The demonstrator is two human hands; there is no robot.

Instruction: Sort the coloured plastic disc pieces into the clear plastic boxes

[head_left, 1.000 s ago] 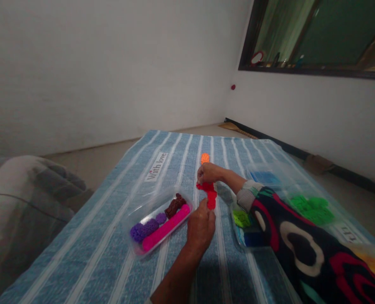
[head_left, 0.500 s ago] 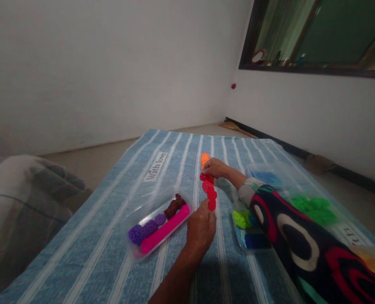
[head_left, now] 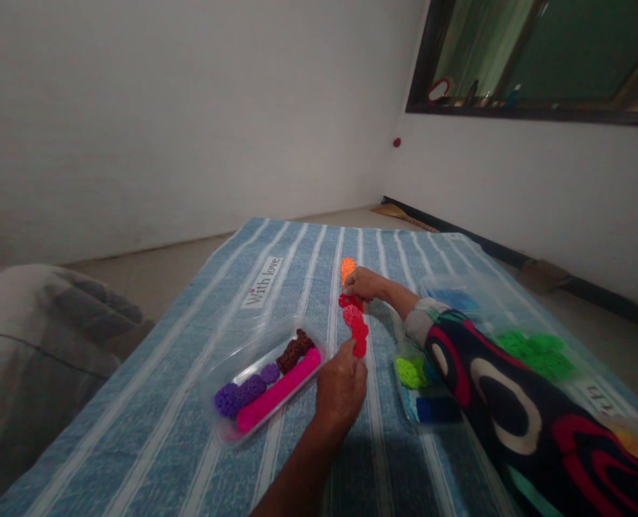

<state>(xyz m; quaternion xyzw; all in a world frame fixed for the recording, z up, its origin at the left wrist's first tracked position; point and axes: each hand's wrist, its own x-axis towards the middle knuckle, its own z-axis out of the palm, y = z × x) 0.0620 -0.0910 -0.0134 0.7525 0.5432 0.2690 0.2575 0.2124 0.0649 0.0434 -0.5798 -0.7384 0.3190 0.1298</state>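
A short line of bumpy red pieces [head_left: 358, 330] runs over the striped cloth; they look like small scalloped discs. My left hand [head_left: 341, 382] is closed at its near end, thumb and fingers pinched on the lowest red piece. Farther out, my right hand [head_left: 363, 284] is closed, fingertips down on a darker red piece [head_left: 347, 301] at the far end of the line. Its palm side is hidden. Just beyond those fingers lies an orange piece [head_left: 348, 268]. Whether the red pieces are joined cannot be told.
Left of my hands sits a clear tray [head_left: 227, 433] with purple pieces [head_left: 248, 390], brown pieces [head_left: 293, 355] and a pink stick [head_left: 279, 391]. On the right, partly behind my sleeve, another tray holds lime pieces [head_left: 410, 373] and blue ones. Green pieces [head_left: 537, 354] lie farther right.
The view has shifted slightly. Both hands keep their grip at the two ends of the red line, with hardly any movement.
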